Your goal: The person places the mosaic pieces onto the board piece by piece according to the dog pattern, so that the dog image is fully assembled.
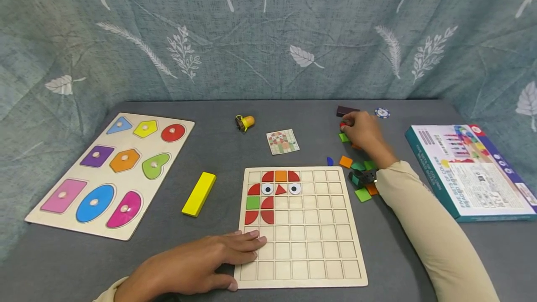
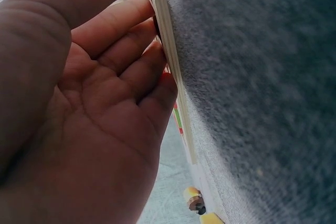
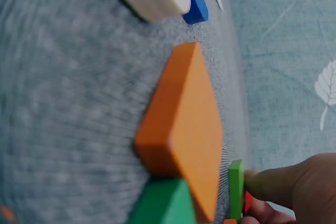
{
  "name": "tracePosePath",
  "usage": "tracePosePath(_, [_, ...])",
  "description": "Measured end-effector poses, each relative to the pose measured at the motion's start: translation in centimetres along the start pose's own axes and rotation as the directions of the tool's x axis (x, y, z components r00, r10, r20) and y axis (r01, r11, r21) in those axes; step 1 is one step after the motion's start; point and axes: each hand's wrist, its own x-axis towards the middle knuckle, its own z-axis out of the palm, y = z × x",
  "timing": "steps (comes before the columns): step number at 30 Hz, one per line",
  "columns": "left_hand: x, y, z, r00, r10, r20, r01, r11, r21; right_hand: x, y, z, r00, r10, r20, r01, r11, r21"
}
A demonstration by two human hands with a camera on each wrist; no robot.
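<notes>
My left hand [image 1: 209, 259] rests with extended fingers on the left edge of a wooden grid board [image 1: 308, 250]. In the left wrist view its fingertips [image 2: 167, 85] lie along the board's rim. Red pieces, a green square [image 1: 252, 202], an orange square [image 1: 281, 176] and two eye discs [image 1: 295, 188] sit in the grid's upper left cells. At the back right, my right hand [image 1: 366, 129] pinches a small red piece [image 3: 247, 202] between thumb and fingers, beside a green square [image 3: 236, 188]. The red piece's shape is mostly hidden by the fingers.
A pattern card [image 1: 283, 142] lies behind the board. Loose pieces, including an orange square [image 1: 346, 161], lie right of it. A knobbed shape puzzle [image 1: 138, 190] and yellow block [image 1: 199, 195] are left, a boxed game [image 1: 474, 171] right. A dark block [image 1: 347, 111] is at the back.
</notes>
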Motion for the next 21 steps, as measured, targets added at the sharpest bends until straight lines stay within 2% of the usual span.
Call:
tracePosePath(5, [0.0, 0.1, -0.1, 1.000, -0.008, 0.003, 0.008, 1.000, -0.007, 0.0, -0.1, 0.0, 0.999, -0.032, 0.029, 0.032, 0.999, -0.013])
tracePosePath(11, [0.0, 0.0, -0.1, 1.000, -0.008, 0.014, 0.008, 1.000, -0.025, -0.5, -0.2, 0.0, 0.997, -0.074, 0.026, 0.073, 0.997, 0.021])
tracePosePath(17, [0.0, -0.1, -0.4, 1.000, -0.005, 0.014, 0.006, 0.999, -0.033, -1.7, -1.3, -0.6, 0.981, -0.186, 0.051, 0.176, 0.972, 0.157])
tracePosePath(21, [0.0, -0.1, -0.6, 1.000, -0.001, 0.014, 0.001, 0.999, -0.033, -3.0, -2.2, -0.7, 0.958, -0.266, 0.106, 0.238, 0.946, 0.219])
